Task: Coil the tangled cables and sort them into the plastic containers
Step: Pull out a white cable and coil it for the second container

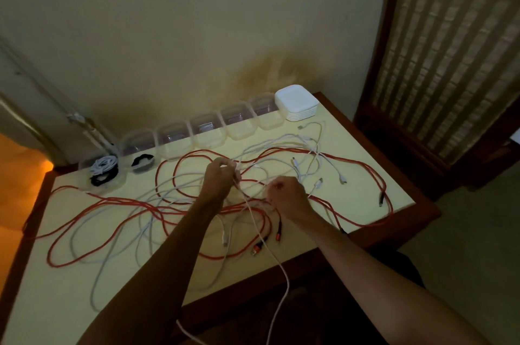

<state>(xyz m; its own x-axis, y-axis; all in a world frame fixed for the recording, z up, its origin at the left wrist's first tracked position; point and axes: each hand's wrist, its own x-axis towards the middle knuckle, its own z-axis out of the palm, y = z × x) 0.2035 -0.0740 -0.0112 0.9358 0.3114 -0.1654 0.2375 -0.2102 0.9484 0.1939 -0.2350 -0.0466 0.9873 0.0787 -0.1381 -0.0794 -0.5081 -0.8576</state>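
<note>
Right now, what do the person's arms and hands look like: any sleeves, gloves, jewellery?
Both forearms are bare up to the frame's edge, with no sleeves in view. The left hand and the right hand wear no gloves; no watch, ring or bracelet shows in this dim light.

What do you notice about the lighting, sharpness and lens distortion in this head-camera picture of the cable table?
Head view: dim overall, with a warm orange glow at the left edge; the hands, left hand and right hand, look soft, the fingers hard to tell apart; the wide lens bows the table edges and the row of plastic containers; no strong glare.
</note>
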